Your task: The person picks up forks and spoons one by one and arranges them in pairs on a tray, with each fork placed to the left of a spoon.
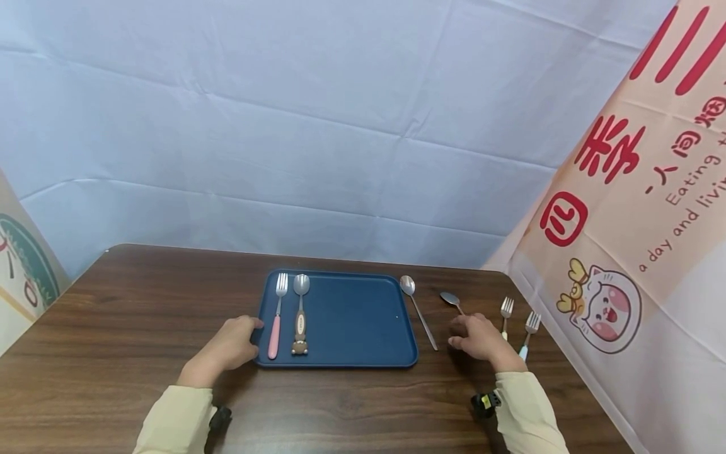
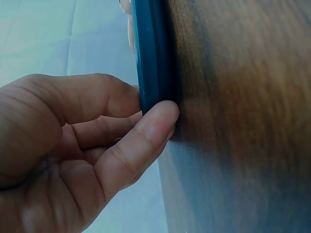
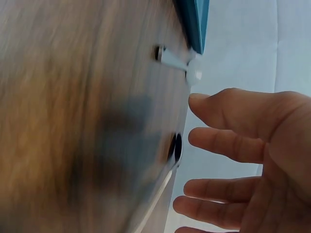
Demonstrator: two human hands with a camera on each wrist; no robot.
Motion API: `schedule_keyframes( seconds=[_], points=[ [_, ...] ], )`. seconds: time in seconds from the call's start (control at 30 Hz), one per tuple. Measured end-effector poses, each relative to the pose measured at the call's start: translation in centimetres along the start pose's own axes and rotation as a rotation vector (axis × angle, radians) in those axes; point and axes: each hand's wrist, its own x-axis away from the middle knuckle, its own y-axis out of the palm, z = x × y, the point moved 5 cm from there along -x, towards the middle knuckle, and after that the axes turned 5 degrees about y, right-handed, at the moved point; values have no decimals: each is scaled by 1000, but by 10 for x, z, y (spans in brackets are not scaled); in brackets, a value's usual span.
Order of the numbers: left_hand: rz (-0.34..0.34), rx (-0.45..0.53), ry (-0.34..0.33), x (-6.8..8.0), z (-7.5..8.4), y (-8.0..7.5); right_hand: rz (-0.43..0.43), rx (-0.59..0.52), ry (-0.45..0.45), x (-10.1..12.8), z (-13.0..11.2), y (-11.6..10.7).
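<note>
My left hand is at the left edge of a blue tray. In the left wrist view its thumb and index finger pinch the tray's rim near a corner. On the tray lie a pink-handled fork and a spoon with a brown bear-shaped handle end. My right hand hovers with fingers apart over a small spoon, whose handle is partly hidden under it. A long metal spoon lies between the tray and this hand.
Beyond the right hand lie a fork with a pale yellow handle and one with a light blue handle. A wooden table bears everything. White cloth hangs behind, and a printed banner runs along the right.
</note>
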Motion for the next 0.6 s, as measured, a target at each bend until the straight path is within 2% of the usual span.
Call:
schedule_keyframes(
  seconds=[0.43,0.6],
  points=[
    [-5,-7,8,0,3,0,58,17,48,6,32,-7],
    [-8,-14,5,0,2,0,31,11,64,5,40,-9]
  ],
)
